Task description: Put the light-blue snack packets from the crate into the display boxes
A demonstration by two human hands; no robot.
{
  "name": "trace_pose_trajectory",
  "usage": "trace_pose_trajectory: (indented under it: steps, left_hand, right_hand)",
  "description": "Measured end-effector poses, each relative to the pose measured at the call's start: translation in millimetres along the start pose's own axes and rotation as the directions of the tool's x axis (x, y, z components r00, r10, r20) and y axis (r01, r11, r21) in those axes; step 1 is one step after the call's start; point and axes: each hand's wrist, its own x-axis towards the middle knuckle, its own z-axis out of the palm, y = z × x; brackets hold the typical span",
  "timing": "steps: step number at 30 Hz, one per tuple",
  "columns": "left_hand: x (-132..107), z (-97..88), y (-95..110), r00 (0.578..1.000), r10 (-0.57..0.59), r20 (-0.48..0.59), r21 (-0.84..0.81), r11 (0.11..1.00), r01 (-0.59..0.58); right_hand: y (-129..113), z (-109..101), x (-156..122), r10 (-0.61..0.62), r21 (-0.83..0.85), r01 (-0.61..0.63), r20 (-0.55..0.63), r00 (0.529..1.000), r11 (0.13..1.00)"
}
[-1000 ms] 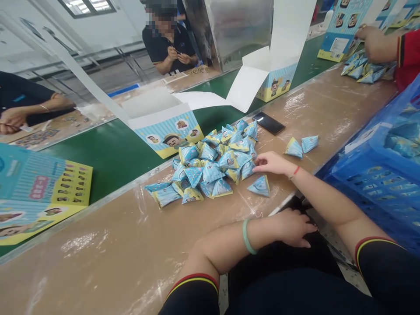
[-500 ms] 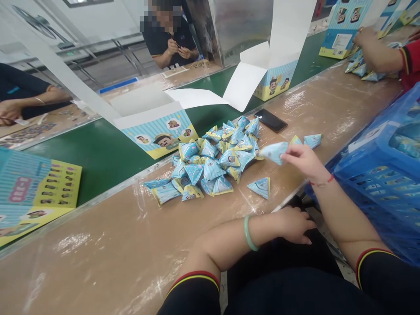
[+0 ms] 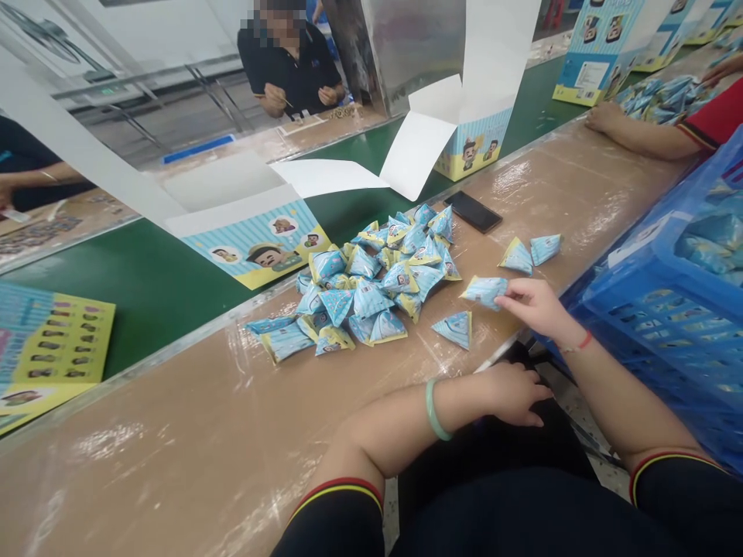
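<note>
Between thumb and fingers, my right hand (image 3: 534,304) pinches one end of a blue and yellow pyramid-shaped packet (image 3: 485,292), just over the brown table. A single packet (image 3: 454,330) lies nearer the table edge, and two more, a yellow-blue packet (image 3: 516,256) and a striped packet (image 3: 546,248), lie beyond my right hand. To the left is a pile of similar packets (image 3: 371,294). My left hand (image 3: 516,393), below a green bangle, rests by the table edge above my lap, holding nothing, its fingers loosely apart.
A phone (image 3: 473,212) lies behind the pile. An open printed carton (image 3: 255,247) and another open carton (image 3: 479,143) stand on the green belt (image 3: 168,271). On the right is a blue crate (image 3: 667,302) of packets. Co-workers sit across and farther right.
My right hand has lowered slightly with the packet, which is less blurred. The view has shifted a little. The red-sleeved co-worker's hand has moved down onto the table.
</note>
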Motion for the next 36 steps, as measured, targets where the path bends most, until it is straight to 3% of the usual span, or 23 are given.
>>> trace_pose_trajectory:
  steps: [3,7,12,15,19,24,26,28,30,32,34,36]
  left_hand:
    - [0.4,-1.4,0.5,1.000,0.004,0.025,0.005,1.000,-0.004]
    - [0.6,-2.7,0.7,1.000,0.006,0.030,0.003,1.000,-0.006]
    - [-0.6,4.4,-0.6,0.999,0.051,-0.017,0.004,0.999,-0.051]
    - [-1.5,10.2,-2.4,1.000,0.011,0.018,0.001,1.000,-0.011]
    - [1.8,13.2,-2.4,0.996,0.079,-0.031,0.065,0.995,-0.077]
    - [2.7,5.8,8.6,0.997,0.072,0.030,0.075,0.994,-0.074]
    - [-13.4,-11.5,15.2,0.995,0.092,0.031,0.018,0.996,-0.093]
    - [-43.5,-41.2,20.6,0.987,0.162,-0.007,-0.136,0.978,-0.162]
    - [-81.2,-78.9,21.9,0.964,0.222,-0.144,-0.365,0.894,-0.260]
    - [-116.2,-116.7,15.4,0.923,0.079,-0.376,-0.426,0.870,-0.248]
    - [-142.5,-148.0,-1.4,0.772,-0.145,-0.618,-0.338,0.936,-0.096]
    - [-163.9,-170.8,-27.8,0.644,-0.271,-0.716,-0.235,0.961,0.143]
  right_hand:
    - [-0.7,10.3,-10.7,-0.035,-0.113,0.037,0.020,0.999,0.993]
    - [-9.4,24.1,-16.2,-0.109,-0.198,0.071,-0.187,0.976,0.978]
    - [-32.0,62.0,-10.7,-0.151,-0.265,0.154,0.032,0.988,0.952]
    - [-39.3,78.3,-8.1,-0.185,-0.265,0.194,0.058,0.981,0.945]
    - [-28.8,74.5,-10.2,-0.198,-0.244,0.189,-0.014,0.980,0.951]
    - [-1.4,63.1,-17.9,-0.140,-0.282,0.093,-0.151,0.979,0.955]
    - [6.4,63.4,-19.8,-0.143,-0.307,0.089,-0.158,0.977,0.948]
    - [12.1,65.1,-20.3,-0.152,-0.328,0.097,-0.146,0.978,0.940]
    - [16.0,67.0,-19.6,-0.166,-0.332,0.108,-0.152,0.974,0.937]
    - [18.2,68.6,-18.3,-0.179,-0.322,0.120,-0.160,0.971,0.939]
    - [18.4,69.7,-16.9,-0.185,-0.319,0.131,-0.145,0.972,0.939]
    - [17.2,70.5,-16.1,-0.190,-0.319,0.142,-0.125,0.974,0.937]
